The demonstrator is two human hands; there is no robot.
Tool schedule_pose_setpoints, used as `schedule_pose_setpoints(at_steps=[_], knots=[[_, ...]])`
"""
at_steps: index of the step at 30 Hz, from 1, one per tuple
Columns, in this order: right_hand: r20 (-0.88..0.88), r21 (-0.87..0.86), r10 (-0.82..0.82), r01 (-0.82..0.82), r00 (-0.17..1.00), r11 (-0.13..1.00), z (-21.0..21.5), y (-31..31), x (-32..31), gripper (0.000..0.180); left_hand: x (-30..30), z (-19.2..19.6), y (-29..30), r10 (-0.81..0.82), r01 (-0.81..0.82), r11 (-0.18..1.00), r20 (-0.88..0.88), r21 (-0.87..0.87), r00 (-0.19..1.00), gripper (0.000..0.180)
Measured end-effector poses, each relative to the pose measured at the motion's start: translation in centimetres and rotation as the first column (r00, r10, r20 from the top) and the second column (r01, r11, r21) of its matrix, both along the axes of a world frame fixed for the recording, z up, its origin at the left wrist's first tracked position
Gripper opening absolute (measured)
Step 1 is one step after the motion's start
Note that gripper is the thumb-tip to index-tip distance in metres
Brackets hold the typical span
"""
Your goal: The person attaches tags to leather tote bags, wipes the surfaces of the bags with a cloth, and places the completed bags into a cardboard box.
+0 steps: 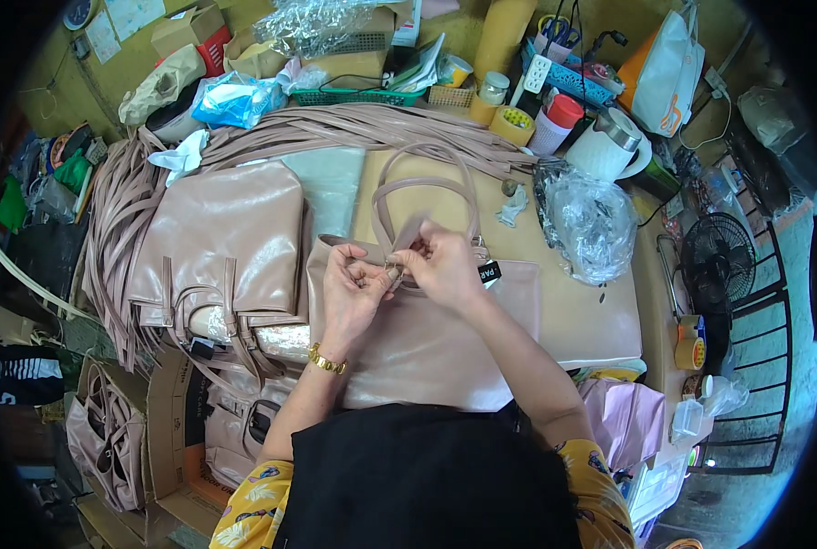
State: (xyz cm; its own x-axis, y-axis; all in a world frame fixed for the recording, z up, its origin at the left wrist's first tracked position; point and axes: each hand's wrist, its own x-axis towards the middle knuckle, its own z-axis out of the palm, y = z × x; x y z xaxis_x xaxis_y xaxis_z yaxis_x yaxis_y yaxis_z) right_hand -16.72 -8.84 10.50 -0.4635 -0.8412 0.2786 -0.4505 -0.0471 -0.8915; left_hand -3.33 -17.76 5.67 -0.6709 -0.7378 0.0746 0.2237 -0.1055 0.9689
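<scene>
A pale pink handbag point(427, 339) is lying at frame centre on the tabletop point(601, 320), beside a finished handbag point(221, 242) at left. Both hands are pinching closed at its top edge: the left hand point(352, 291) is gripping a small metal ring point(393, 271), the right hand point(445, 265) the strap end point(411, 233). Keeping the strap flat and untwisted would probably help.

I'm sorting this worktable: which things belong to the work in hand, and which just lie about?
In hand: left hand and right hand on the pale pink leather handbag, at its small metal ring.

Lying about: finished pink handbags, pink strap bundle, crumpled clear plastic bag, white kettle, yellow tape roll.
</scene>
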Motion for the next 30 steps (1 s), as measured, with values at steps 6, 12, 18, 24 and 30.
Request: schedule_pose_setpoints(at_steps=[6, 12, 18, 24, 30], knots=[[-0.646, -0.313, -0.137, -0.097, 0.751, 0.945, -2.5, 1.4, -0.1, 0.025, -0.2, 0.1, -0.8, -0.024, 0.047, 0.969, -0.098, 0.244, 0.995, 0.04], [-0.29, -0.258, -0.226, 0.151, 0.93, 0.954, -4.6, 2.0, 2.6, 0.012, -0.8, -0.1, -3.2, -0.054, 0.063, 0.991, 0.088, -0.114, 0.995, 0.037], [0.511, 0.217, 0.097, -0.238, 0.854, 0.947, -9.0, 2.4, 2.3, 0.015, -4.2, -1.0, -3.9, 0.028, 0.011, 0.959, 0.133, -0.285, 0.991, 0.039], [0.409, 0.319, 0.11, -0.255, 0.906, 0.913, -8.5, 0.9, -3.3, 0.011, -3.7, -2.8, -6.6, -0.278, 0.309, 0.879, 0.136, -0.364, 0.951, 0.053], [0.488, 0.1, -0.035, -0.017, 0.872, 0.995, -6.6, -3.7, -4.9, 0.007, -4.5, -5.1, -6.7, -0.125, 0.219, 0.915, 0.278, -0.34, 0.952, 0.061]])
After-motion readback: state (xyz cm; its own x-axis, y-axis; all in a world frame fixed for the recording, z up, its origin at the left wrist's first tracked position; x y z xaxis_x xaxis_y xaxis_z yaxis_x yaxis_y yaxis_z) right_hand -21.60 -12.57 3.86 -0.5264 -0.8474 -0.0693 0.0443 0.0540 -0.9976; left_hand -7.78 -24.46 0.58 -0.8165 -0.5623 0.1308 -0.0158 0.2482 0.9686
